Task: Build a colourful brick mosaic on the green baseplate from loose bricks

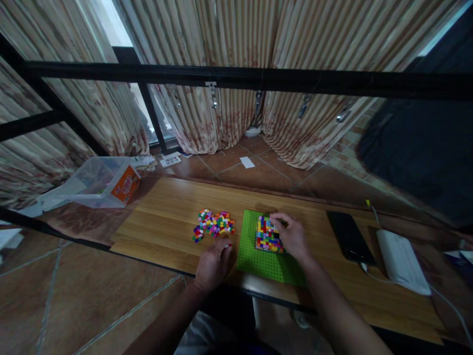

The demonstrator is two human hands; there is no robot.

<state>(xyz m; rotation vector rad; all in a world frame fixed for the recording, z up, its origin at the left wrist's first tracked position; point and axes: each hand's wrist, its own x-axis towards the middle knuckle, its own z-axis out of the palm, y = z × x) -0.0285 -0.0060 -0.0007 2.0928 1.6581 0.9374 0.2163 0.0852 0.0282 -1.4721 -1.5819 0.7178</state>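
Observation:
A green studded baseplate (251,261) lies on the wooden table, bearing a square build of multicoloured toy bricks (266,235). My right hand (293,239) reaches over the build's right side, its thumb and index finger pinched at the upper right edge. Whatever is between those fingertips is too small to make out, and the hand hides part of the build. Left of the baseplate, my left hand (213,264) is closed near the table's front edge, with a small red-and-white toy brick (228,245) at its fingertips. Just beyond it lies a loose pile of small coloured bricks (214,224).
A black phone (350,237) and a white power bank (402,261) with cables lie on the table's right side. A clear plastic bin (96,185) with an orange label stands past the table's left end. A black metal bar (236,76) crosses in front of striped curtains.

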